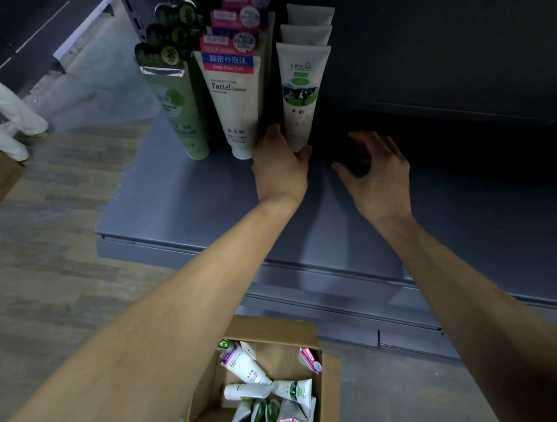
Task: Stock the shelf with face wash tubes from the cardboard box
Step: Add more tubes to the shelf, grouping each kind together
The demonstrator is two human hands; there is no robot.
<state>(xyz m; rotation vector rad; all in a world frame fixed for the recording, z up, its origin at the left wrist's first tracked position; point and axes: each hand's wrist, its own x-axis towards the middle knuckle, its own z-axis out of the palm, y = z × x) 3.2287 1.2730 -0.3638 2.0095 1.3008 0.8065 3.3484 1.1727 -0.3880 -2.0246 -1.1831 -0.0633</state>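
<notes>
The shelf [335, 221] is a wide grey deck w/ three rows of upright tubes at far left; its right part shows no stock. Near edge, on the floor: the cardboard box [325, 388], flaps open, holding approx. a dozen loose face wash tubes [248, 368] lying flat.

Far-left rows, L to R: green tubes [185, 112], beige "Facial cleanser" tubes [234, 99], white milk tubes [300, 93].

Left hand [280, 168] grips the cap end of the front milk tube, fingers curled round its base. Right hand [380, 175] hovers just right of it, fingers spread, holding nothing.

Step in hand, by judgement: seating and squaring a tube in its row. Next move calls for letting go w/o tipping the row, then reaching down to the box for another tube.
</notes>
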